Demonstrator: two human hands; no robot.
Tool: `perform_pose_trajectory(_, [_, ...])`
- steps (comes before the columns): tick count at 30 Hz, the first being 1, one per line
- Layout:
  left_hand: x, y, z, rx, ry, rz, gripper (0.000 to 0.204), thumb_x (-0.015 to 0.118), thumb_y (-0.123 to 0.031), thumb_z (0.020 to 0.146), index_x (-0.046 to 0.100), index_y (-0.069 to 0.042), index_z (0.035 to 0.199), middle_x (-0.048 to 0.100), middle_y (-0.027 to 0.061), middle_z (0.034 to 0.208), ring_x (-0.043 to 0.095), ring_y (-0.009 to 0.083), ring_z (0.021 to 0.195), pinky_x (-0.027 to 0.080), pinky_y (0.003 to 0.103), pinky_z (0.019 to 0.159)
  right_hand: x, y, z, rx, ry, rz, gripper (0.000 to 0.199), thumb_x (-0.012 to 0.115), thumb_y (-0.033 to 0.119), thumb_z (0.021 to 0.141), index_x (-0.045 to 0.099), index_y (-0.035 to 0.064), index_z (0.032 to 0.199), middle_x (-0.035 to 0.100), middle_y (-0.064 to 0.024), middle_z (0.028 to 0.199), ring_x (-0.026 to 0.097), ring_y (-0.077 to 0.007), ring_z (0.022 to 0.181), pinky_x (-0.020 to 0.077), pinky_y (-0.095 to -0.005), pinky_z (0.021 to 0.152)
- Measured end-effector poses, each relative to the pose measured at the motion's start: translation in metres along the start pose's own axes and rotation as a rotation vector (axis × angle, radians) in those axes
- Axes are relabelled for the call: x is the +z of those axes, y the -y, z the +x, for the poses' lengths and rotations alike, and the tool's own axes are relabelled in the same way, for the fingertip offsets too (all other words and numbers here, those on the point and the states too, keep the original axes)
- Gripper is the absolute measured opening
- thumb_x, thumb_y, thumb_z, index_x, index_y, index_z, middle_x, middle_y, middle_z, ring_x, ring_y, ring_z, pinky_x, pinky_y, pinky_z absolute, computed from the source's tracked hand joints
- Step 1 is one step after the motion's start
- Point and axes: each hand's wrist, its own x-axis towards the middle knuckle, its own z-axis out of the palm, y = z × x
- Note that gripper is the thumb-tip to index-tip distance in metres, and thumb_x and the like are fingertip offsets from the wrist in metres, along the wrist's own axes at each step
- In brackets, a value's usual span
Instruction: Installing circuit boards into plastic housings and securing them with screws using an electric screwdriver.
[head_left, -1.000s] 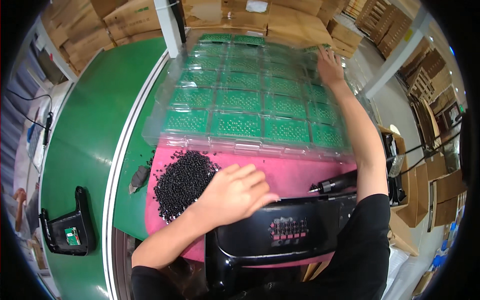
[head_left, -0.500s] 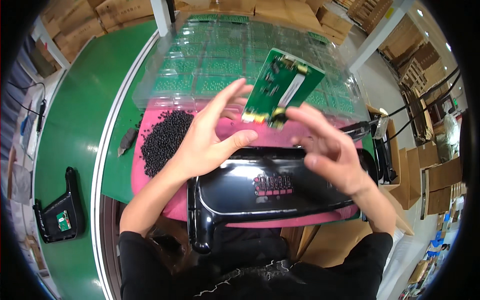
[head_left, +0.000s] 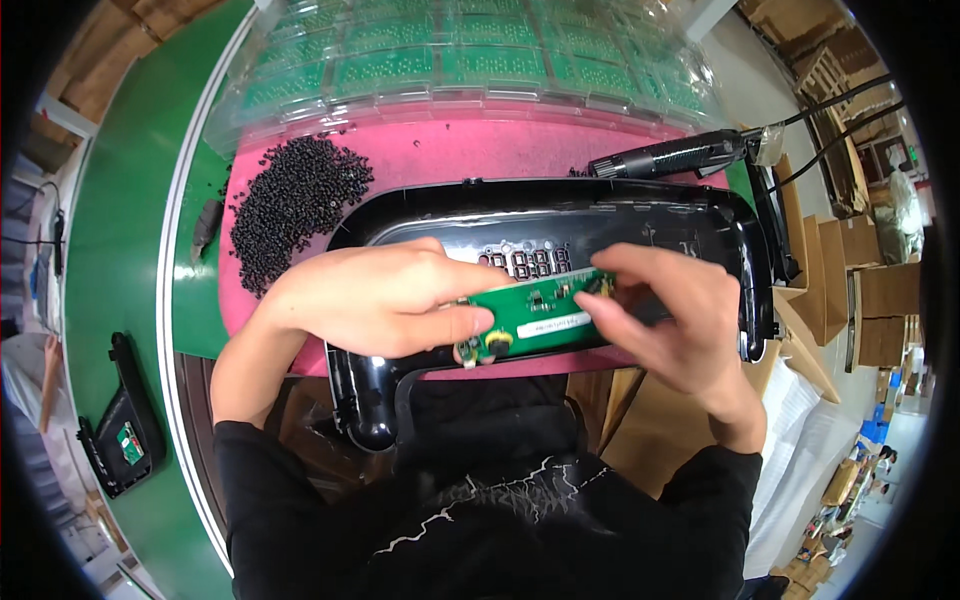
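Note:
A green circuit board with a white label is held tilted over the glossy black plastic housing. My left hand pinches the board's left end, thumb on the near face. At its right end my right hand is closed, thumb and forefinger on the board's edge parts. Behind the board, digit-shaped cutouts show in the housing. The housing lies on a pink mat, its short arm pointing toward me at the left.
Small black screws lie heaped at the mat's left. A black electric screwdriver rests behind the housing, its cable running right. Clear trays of green boards are stacked at the back. Another black housing with a board sits far left.
The board has come down and toward me, turning from upright to lengthwise over the housing. My left hand, apart from it before, now grips its left end. The view has shifted nearer to me.

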Motion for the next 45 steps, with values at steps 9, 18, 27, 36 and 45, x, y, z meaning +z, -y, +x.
perform_pose_trajectory(9, [0.012, 0.016, 0.003, 0.196, -0.216, 0.084, 0.039, 0.084, -0.010, 0.073, 0.069, -0.001, 0.108, 0.071, 0.0077, 0.088, 0.064, 0.0147, 0.062, 0.053, 0.024, 0.051, -0.003, 0.005, -0.036, 0.646, 0.018, 0.664, 0.012, 0.061, -0.005, 0.086, 0.067, -0.0073, 0.096, 0.070, -0.0077, 0.071, 0.066, -0.0106, 0.059, 0.0513, -0.0211, 0.055])
perform_pose_trajectory(18, [0.011, 0.016, 0.006, 0.039, -0.351, 0.185, 0.072, 0.088, -0.006, 0.055, 0.062, -0.003, 0.122, 0.062, 0.0093, 0.108, 0.056, 0.0122, 0.061, 0.048, 0.026, 0.055, -0.003, -0.031, -0.032, 0.618, 0.088, 0.842, 0.049, 0.074, -0.005, 0.079, 0.056, -0.0042, 0.125, 0.068, -0.0051, 0.092, 0.061, -0.0065, 0.084, 0.0480, -0.0214, 0.076])
perform_pose_trajectory(27, [0.017, 0.024, 0.004, -0.092, -0.446, 0.491, 0.064, 0.084, -0.017, 0.061, 0.058, -0.003, 0.118, 0.059, 0.0084, 0.105, 0.058, 0.0199, 0.063, 0.049, 0.033, 0.059, 0.027, -0.060, -0.014, 0.184, 0.144, 0.135, 0.064, 0.083, 0.013, 0.062, 0.059, 0.0056, 0.122, 0.059, -0.0114, 0.114, 0.055, -0.0296, 0.109, 0.0428, -0.0371, 0.097])
perform_pose_trajectory(36, [0.022, 0.016, 0.003, -0.204, -0.391, 0.598, 0.063, 0.083, -0.020, 0.063, 0.057, -0.004, 0.117, 0.055, 0.0087, 0.114, 0.063, 0.0319, 0.078, 0.051, 0.039, 0.065, 0.029, -0.054, -0.016, 0.237, 0.190, 0.087, 0.062, 0.081, 0.010, 0.062, 0.059, 0.0023, 0.120, 0.053, -0.0125, 0.122, 0.048, -0.0330, 0.115, 0.0393, -0.0401, 0.102])
perform_pose_trajectory(45, [0.022, 0.022, 0.002, -0.218, -0.387, 0.608, 0.063, 0.083, -0.020, 0.063, 0.056, -0.004, 0.118, 0.055, 0.0080, 0.114, 0.064, 0.0312, 0.079, 0.051, 0.040, 0.065, 0.034, -0.055, -0.014, 0.230, 0.194, 0.073, 0.064, 0.082, 0.009, 0.060, 0.059, 0.0024, 0.120, 0.052, -0.0121, 0.122, 0.048, -0.0326, 0.114, 0.0402, -0.0394, 0.100])
